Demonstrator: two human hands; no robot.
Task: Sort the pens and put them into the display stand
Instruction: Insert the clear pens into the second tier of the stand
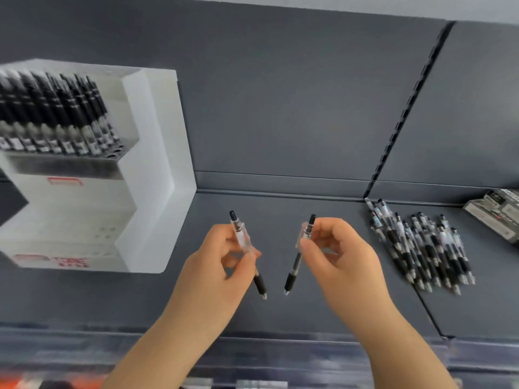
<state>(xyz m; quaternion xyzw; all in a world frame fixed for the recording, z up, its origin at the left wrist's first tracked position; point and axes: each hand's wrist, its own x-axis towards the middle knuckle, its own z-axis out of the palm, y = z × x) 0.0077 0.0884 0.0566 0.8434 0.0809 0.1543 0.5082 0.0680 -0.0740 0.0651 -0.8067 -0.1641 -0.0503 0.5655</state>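
My left hand (224, 265) pinches a clear pen with a black grip (241, 237), clicker end up and tip down. My right hand (339, 256) pinches a second clear pen (295, 268) the same way, a short gap between the two pens. Both are held above the grey shelf (309, 310). A white stepped display stand (157, 169) stands at the left, its upper tier filled with several upright black pens (56, 113). A loose pile of matching pens (424, 248) lies on the shelf to the right of my right hand.
Pen boxes (497, 214) are stacked at the far right of the shelf. A grey back panel with a slotted upright (404, 113) rises behind. The stand's lower tiers show small holes (106, 231). A lower shelf edge with blurred goods runs along the bottom.
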